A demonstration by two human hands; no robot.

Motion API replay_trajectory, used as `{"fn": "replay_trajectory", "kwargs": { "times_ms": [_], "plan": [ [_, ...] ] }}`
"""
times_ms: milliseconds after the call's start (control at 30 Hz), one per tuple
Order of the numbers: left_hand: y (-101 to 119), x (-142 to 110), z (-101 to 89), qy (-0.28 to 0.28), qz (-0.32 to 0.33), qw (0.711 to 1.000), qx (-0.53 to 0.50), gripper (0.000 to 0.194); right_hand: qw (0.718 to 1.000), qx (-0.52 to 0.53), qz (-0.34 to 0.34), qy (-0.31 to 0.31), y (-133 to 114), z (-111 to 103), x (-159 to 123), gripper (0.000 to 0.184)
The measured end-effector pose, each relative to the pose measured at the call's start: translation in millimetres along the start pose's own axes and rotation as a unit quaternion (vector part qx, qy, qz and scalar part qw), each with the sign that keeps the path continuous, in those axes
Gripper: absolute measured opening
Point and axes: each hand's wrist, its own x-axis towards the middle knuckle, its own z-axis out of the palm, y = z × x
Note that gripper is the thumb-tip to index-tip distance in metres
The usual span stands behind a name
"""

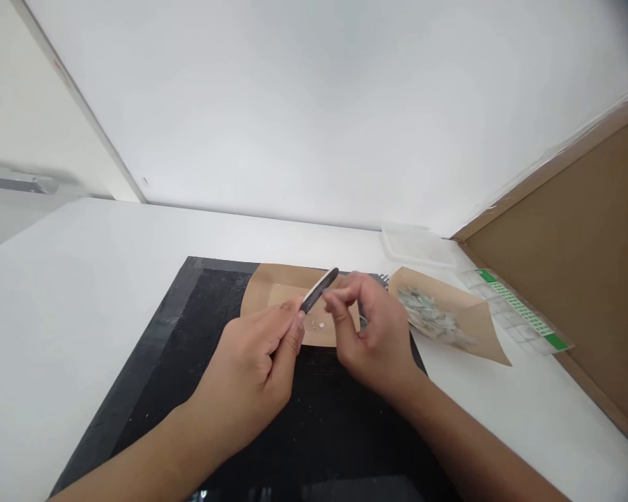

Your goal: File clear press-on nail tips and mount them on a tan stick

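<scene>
Dark, flat, round-tipped stick (321, 290) — heavy?

Looks light, stiff. Left hand (256, 352) pinches its low end over a brown paper sheet (262, 286) — grip there. Right hand (375, 328) curls close; can't tell what it holds.

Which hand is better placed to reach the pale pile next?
Probably the right hand: it is nearer the pale pile, while the left hand holds the dark strip. Whether the right holds anything is unclear.
</scene>
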Motion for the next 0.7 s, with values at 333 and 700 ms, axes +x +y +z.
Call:
{"fn": "replay_trajectory", "kwargs": {
  "times_ms": [333,700],
  "plan": [
    [12.1,-0.3,-4.5,-0.009,0.023,0.999,-0.024,0.021,0.997,0.054,0.023,0.044,7.0,-3.4,2.3,0.015],
    [6.6,2.3,-5.4,0.018,-0.096,0.993,-0.066,0.028,0.912,0.362,0.191,-0.001,19.2,-0.3,-4.2,0.028]
  ]
}}
